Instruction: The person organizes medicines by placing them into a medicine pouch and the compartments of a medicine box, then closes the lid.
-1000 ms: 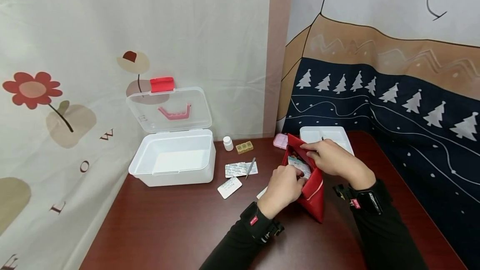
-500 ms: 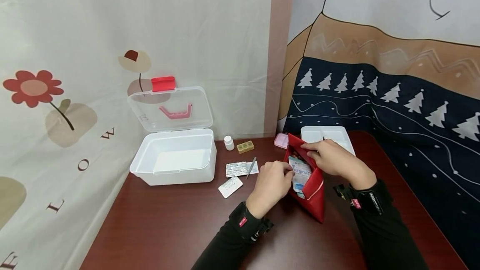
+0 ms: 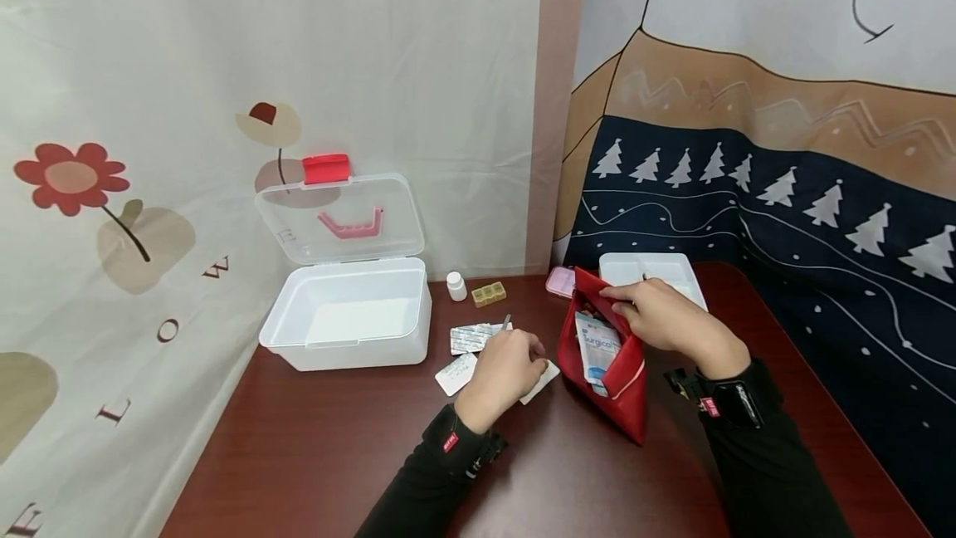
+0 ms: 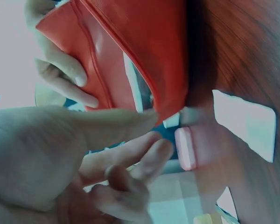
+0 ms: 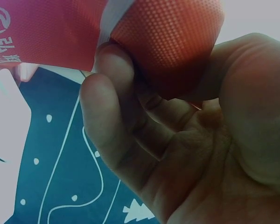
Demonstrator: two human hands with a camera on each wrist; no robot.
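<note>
My right hand (image 3: pixel 675 322) grips the upper edge of a red fabric pouch (image 3: pixel 623 413). Up close in the right wrist view, its fingers and thumb fold round the red cloth (image 5: pixel 172 42). Inside the gaping mouth stands a white-and-blue packet (image 3: pixel 597 347) printed "Surgical". My left hand (image 3: pixel 502 376) is over the table left of the pouch, fingers loosely bent, nothing between thumb and fingertips in the left wrist view. Beside it lies a flat white packet (image 3: pixel 541 382). A white card-like piece (image 3: pixel 456 374) and a silver blister pack (image 3: pixel 469 337) are partly behind the hand.
A clear-lidded white box (image 3: pixel 358 351) stands open at the left. A small white bottle (image 3: pixel 456 286) and a yellow pill case (image 3: pixel 489 294) sit at the back. A pink case (image 3: pixel 560 281) and a white tray (image 3: pixel 657 266) are behind the pouch. Tweezers (image 3: pixel 506 322) peek past the left hand.
My left hand has come out of the pouch's mouth and moved left over the table, uncovering the "Surgical" packet. My right hand keeps its grip on the pouch.
</note>
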